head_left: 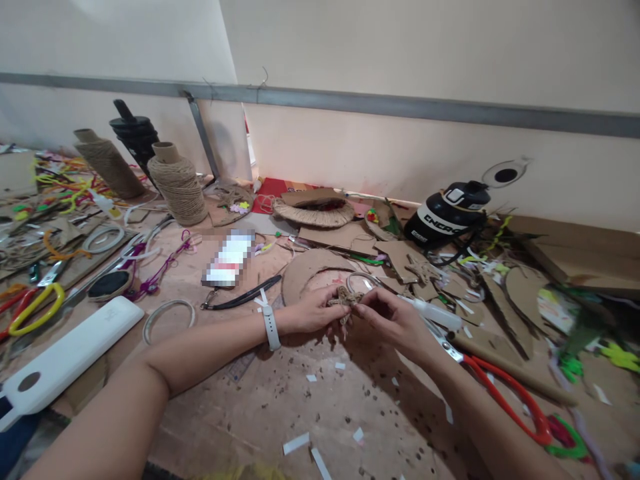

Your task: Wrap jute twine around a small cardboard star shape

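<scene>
A small brown twine piece, looped like a bow or flower [345, 298], is pinched between my two hands above the middle of the table. My left hand [317, 308] grips it from the left, a white band round the wrist. From the right, the fingertips of my right hand [383, 312] close on its other side. Just behind the hands lies a cardboard crescent [299, 273], partly covered by them. A roll of clear tape [363, 281] and a white glue bottle [437, 313] lie close to my right hand.
Red-handled scissors [505, 393] lie by my right forearm. Twine spools [177, 187] and a black bottle [445, 217] stand at the back. On the left are a phone [230, 259], a white paddle-shaped device [75, 357] and yellow-handled scissors [37, 310]. Cardboard scraps crowd the right.
</scene>
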A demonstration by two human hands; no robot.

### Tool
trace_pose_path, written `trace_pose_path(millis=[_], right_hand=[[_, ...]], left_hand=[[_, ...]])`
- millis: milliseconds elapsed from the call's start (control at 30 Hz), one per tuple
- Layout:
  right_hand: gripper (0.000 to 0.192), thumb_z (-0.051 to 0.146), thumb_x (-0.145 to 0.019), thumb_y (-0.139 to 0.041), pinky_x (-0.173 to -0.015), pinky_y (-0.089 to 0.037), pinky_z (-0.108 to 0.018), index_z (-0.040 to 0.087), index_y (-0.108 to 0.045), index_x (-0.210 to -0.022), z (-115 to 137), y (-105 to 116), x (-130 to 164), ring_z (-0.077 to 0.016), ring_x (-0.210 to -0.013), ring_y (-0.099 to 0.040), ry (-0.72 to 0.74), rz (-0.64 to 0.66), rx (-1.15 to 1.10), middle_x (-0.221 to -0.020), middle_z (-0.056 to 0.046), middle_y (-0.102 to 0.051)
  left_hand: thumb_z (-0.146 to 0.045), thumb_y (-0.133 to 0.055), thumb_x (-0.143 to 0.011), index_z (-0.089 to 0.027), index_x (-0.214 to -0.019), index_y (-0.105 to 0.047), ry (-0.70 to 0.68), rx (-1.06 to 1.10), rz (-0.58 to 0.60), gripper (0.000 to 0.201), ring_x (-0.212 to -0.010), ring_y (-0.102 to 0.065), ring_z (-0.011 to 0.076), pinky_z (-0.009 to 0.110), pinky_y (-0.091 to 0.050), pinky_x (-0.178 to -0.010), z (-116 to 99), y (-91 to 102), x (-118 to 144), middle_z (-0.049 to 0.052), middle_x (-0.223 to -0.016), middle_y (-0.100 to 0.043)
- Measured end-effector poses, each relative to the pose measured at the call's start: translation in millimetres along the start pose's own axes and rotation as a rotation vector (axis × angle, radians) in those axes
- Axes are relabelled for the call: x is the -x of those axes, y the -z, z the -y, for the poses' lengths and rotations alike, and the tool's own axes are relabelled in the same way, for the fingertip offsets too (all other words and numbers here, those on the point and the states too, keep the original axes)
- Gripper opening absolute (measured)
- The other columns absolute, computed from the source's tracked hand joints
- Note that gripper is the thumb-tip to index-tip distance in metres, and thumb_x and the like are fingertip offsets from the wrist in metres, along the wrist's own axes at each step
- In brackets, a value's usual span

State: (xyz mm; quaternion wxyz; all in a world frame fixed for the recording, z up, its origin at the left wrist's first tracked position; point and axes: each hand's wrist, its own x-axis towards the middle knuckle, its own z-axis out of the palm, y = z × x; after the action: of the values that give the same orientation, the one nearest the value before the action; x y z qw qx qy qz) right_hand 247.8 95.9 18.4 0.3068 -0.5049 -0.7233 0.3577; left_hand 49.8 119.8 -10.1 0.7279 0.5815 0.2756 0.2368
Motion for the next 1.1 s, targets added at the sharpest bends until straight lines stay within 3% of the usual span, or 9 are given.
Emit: trace_pose_path(millis=[100, 267, 467, 800, 1000, 1100], right_hand=[[0.034, 0.052, -0.084, -0.063, -0.056, -0.038, -0.027, 0.02, -0.06, -0.076, 4.1, 1.3, -1.9, -0.0142, -0.061, -0.048, -0.077, 0.045, -0.139, -0.068, 0.001, -0.057], [0.037, 0.056, -0.079, -0.067, -0.052, -0.033, -0.025, 0.02, -0.059, -0.072, 8.1, -1.0, -1.4, -0.0123, -0.059, -0.042, -0.146, 0.018, -0.167, -0.064, 0.002, -0.052], [0.043, 0.06, -0.071, -0.073, -0.05, -0.031, -0.025, 0.02, -0.057, -0.071, 6.1, -1.7, -1.2, -0.0106, -0.053, -0.039, -0.274, 0.054, -0.295, -0.059, 0.004, -0.047], [0.042, 0.059, -0.072, -0.072, -0.051, -0.032, -0.025, 0.019, -0.058, -0.07, 6.7, -1.3, -0.9, -0.0111, -0.058, -0.04, -0.242, 0.059, -0.262, -0.063, 0.003, -0.05], [0.043, 0.06, -0.073, -0.071, -0.05, -0.033, -0.025, 0.019, -0.057, -0.071, 8.0, -0.6, -0.7, -0.011, -0.056, -0.041, -0.254, 0.102, -0.251, -0.061, 0.004, -0.048], [0.046, 0.061, -0.072, -0.072, -0.048, -0.031, -0.024, 0.019, -0.056, -0.069, 9.3, -0.2, -1.7, -0.01, -0.055, -0.039, -0.236, 0.093, -0.258, -0.06, 0.004, -0.048]], left_hand=[[-0.045, -0.058, -0.088, -0.019, -0.101, -0.044, -0.008, -0.002, -0.055, 0.032, -0.043, -0.055, 0.0067, 0.016, -0.043, -0.04, -0.4, -0.1, -0.6, -0.006, -0.066, -0.059], [-0.041, -0.056, -0.088, -0.02, -0.102, -0.044, -0.024, 0.019, -0.086, 0.028, -0.039, -0.045, 0.0058, 0.016, -0.039, -0.037, 1.8, -0.2, -2.3, -0.009, -0.062, -0.053], [-0.042, -0.057, -0.09, -0.02, -0.101, -0.043, -0.036, -0.019, -0.042, 0.029, -0.045, -0.047, 0.0065, 0.018, -0.04, -0.042, 2.7, -1.7, -0.9, -0.008, -0.063, -0.05], [-0.04, -0.055, -0.092, -0.017, -0.105, -0.048, -0.092, -0.148, -0.095, 0.027, -0.052, -0.048, 0.0072, 0.019, -0.04, -0.05, 7.7, -0.8, -1.7, -0.006, -0.068, -0.052], [-0.03, -0.058, -0.089, -0.016, -0.104, -0.057, -0.232, -0.281, -0.168, 0.021, -0.077, -0.056, 0.0126, 0.023, -0.045, -0.072, -1.1, -1.1, 1.0, 0.0, -0.081, -0.058], [-0.033, -0.061, -0.089, -0.016, -0.11, -0.056, -0.191, -0.222, -0.138, 0.028, -0.072, -0.055, 0.0114, 0.022, -0.045, -0.067, -1.8, 0.7, 1.4, -0.001, -0.079, -0.058]])
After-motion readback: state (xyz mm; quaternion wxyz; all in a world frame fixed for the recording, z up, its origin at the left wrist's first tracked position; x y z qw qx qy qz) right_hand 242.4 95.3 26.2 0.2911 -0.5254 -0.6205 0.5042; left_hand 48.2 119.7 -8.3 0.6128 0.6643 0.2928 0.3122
